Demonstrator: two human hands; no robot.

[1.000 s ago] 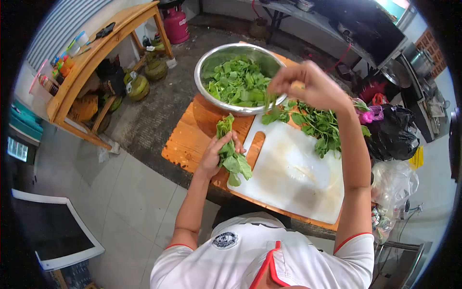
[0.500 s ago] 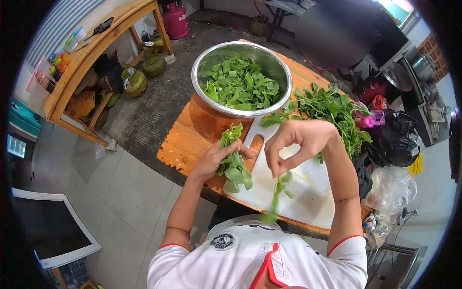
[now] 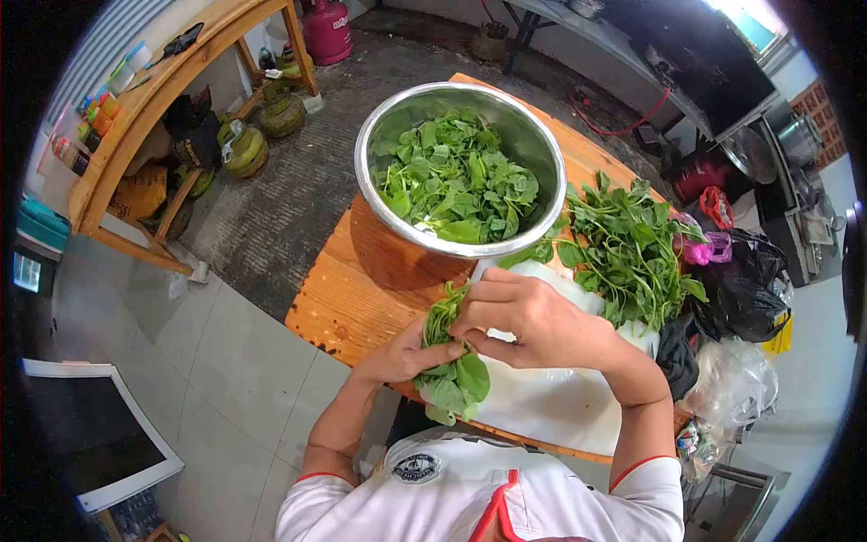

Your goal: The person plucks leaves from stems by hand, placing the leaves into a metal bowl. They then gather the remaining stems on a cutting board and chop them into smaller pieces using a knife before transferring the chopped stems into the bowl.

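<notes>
My left hand [image 3: 397, 355] is closed around a bunch of leafy greens [image 3: 461, 384], its broad leaves hanging down toward me and its stems pointing up. My right hand [image 3: 542, 316] meets the bunch from the right, fingers curled and pinching at its upper part; the fingertips are partly hidden. Both hands are above the near edge of a white cutting board [image 3: 560, 406]. Beyond them stands a steel bowl [image 3: 384, 135] with torn green leaves [image 3: 461, 176] inside. A loose pile of leafy greens [image 3: 632, 244] lies to the right, partly over the board.
The wooden table [image 3: 325, 289] carries the bowl and board. Black plastic bags [image 3: 741, 280] and a clear bag [image 3: 736, 379] crowd its right side. At the left are a wooden bench [image 3: 181, 86] and green gas cylinders [image 3: 244, 149]. A pink cylinder [image 3: 327, 32] stands behind.
My right hand has swung up and left from over the board, bringing a sprig to the bunch in my left hand. The left hand keeps its hold. The view has shifted slightly.
</notes>
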